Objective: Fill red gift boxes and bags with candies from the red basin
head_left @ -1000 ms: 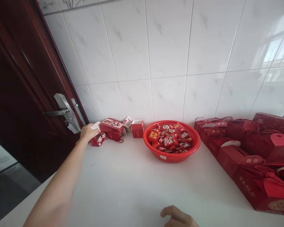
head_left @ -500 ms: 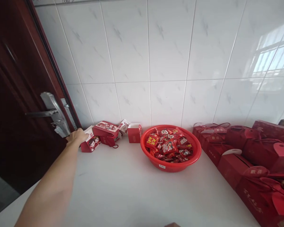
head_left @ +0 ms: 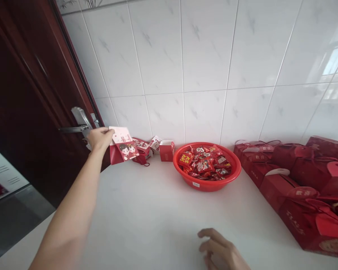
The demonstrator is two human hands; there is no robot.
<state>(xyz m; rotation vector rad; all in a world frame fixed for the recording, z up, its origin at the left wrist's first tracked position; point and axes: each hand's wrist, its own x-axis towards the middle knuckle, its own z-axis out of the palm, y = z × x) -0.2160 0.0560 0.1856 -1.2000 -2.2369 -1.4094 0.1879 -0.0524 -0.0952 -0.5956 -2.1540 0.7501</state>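
Observation:
My left hand [head_left: 99,138] grips a red and white gift box [head_left: 125,149] with cartoon figures on it by its pale top flap. The box hangs in the air in front of the door, above the white table [head_left: 135,210]. My right hand [head_left: 218,249] hovers low over the table's near side, fingers apart and slightly curled, holding nothing. Ahead of it stands a round red plastic basket [head_left: 193,182] filled with small wrapped sweets [head_left: 204,165].
Against the tiled wall lie another red gift box [head_left: 141,157] and a small open red box [head_left: 166,152]. Several red gift boxes [head_left: 281,191] with ribbons line the table's right side. A dark red door [head_left: 42,93] with a metal handle [head_left: 73,129] borders the left.
My left hand has lifted the cartoon gift box off the table. My right hand has come further into view from the bottom edge. The camera view has shifted slightly.

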